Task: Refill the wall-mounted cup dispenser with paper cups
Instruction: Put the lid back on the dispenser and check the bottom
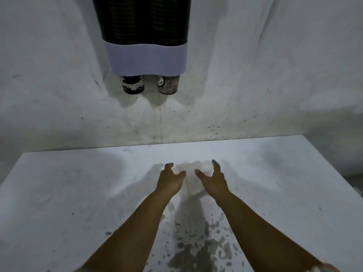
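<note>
Dispenser (146, 55) w/ 2 cups (133, 84) showing, 2 hands (170, 178) empty, apart

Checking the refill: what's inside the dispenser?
Two cup bottoms poke out below the dispenser. Dark ribbed stacks show through its tubes; their tops are out of frame.

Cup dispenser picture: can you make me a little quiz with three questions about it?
1. True or false: the left hand grips a paper cup.
2. How many cups poke out below the cup dispenser?
3. The dispenser's bottom band is: A) red, B) pale purple, C) green.

Key:
1. False. Both it and the right hand hold nothing, open above the table.
2. Two: the left cup and the right cup.
3. B.
</note>
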